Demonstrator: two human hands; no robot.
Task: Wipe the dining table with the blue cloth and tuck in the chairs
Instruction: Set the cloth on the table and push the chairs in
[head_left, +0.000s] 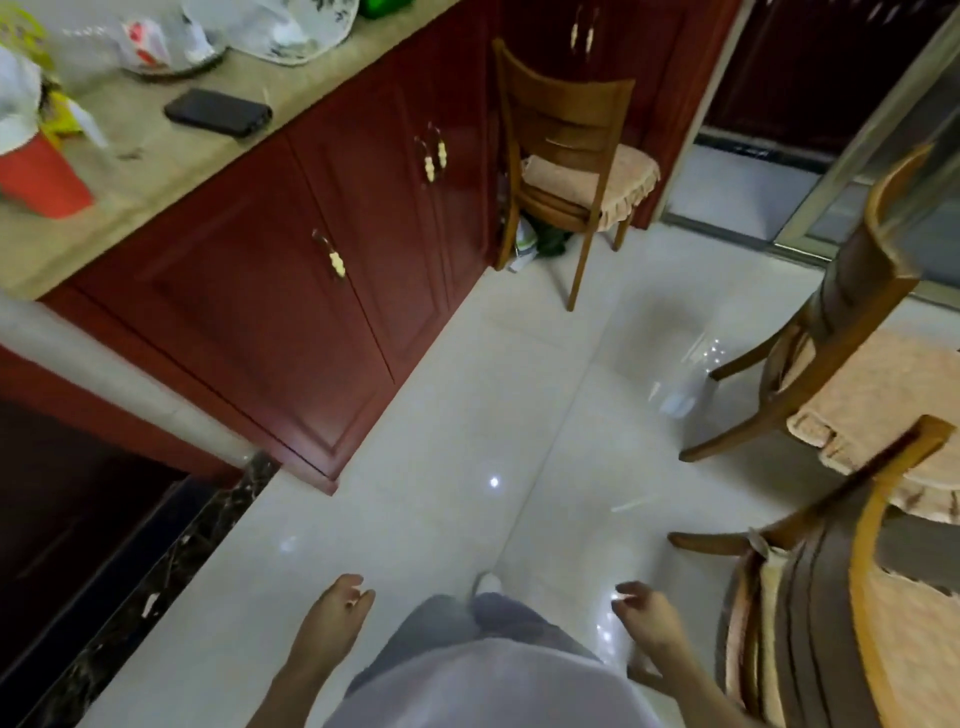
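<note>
Pale tiled floor (467, 415), chair (810, 623) beside right hand (647, 613)

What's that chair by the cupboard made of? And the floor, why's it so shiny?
The chair looks like varnished brown wood: slatted back, slight sheen. Its seat cover seems soft peach fabric with a frilly edge. The floor looks like polished pale tile: lights mirror as bright spots, and thin joint lines cross it.
</note>
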